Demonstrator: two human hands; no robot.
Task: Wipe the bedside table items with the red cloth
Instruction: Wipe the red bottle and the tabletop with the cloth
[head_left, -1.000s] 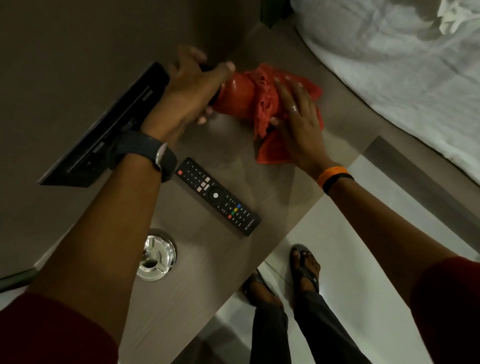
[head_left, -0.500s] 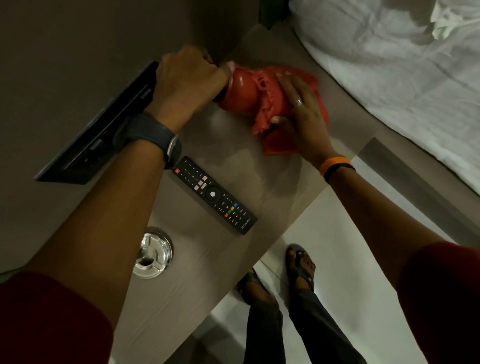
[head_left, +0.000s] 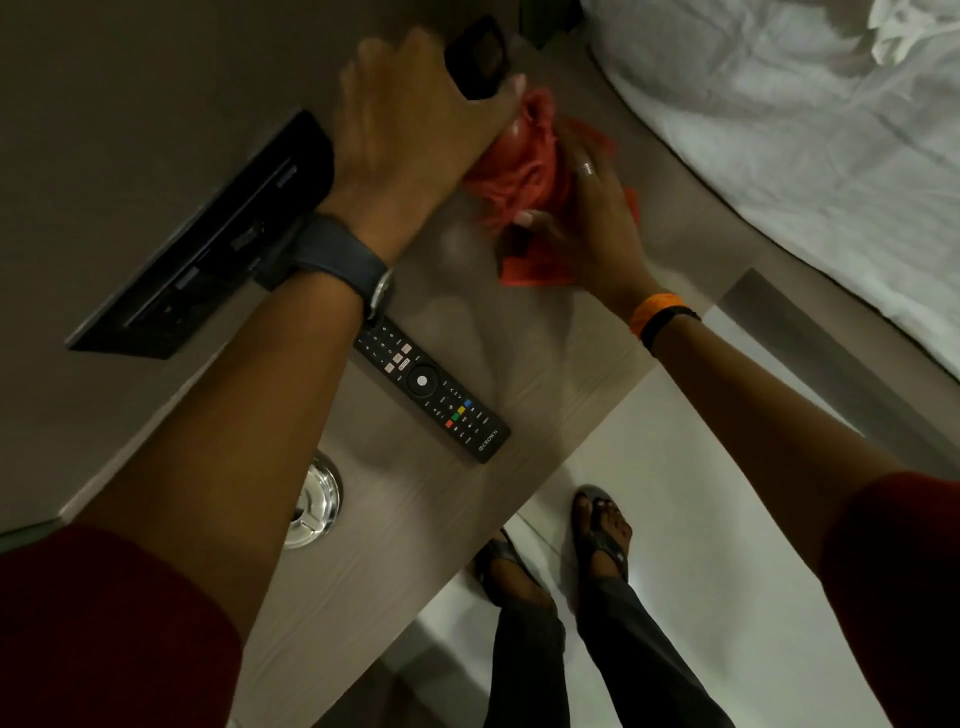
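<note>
On the wooden bedside table (head_left: 415, 525), my left hand (head_left: 415, 130) grips a rounded red object (head_left: 513, 136) at the far end; its black end (head_left: 478, 54) sticks out above my fingers. My right hand (head_left: 597, 223) presses the bunched red cloth (head_left: 524, 182) against the object's side, and a corner of the cloth lies on the table under my palm. Most of the red object is hidden by my hand and the cloth. A black TV remote (head_left: 431, 389) lies flat mid-table, and a shiny metal ashtray (head_left: 317, 501) sits nearer me, partly under my left forearm.
A black panel (head_left: 208, 239) is fixed to the brown wall on the left. A bed with white sheets (head_left: 805, 130) borders the table on the right. My sandalled feet (head_left: 602, 530) stand on the pale floor by the table's front edge.
My left hand has tipped the red object so its black end now shows above my fingers. The cloth has slid up over the red body with my right hand.
</note>
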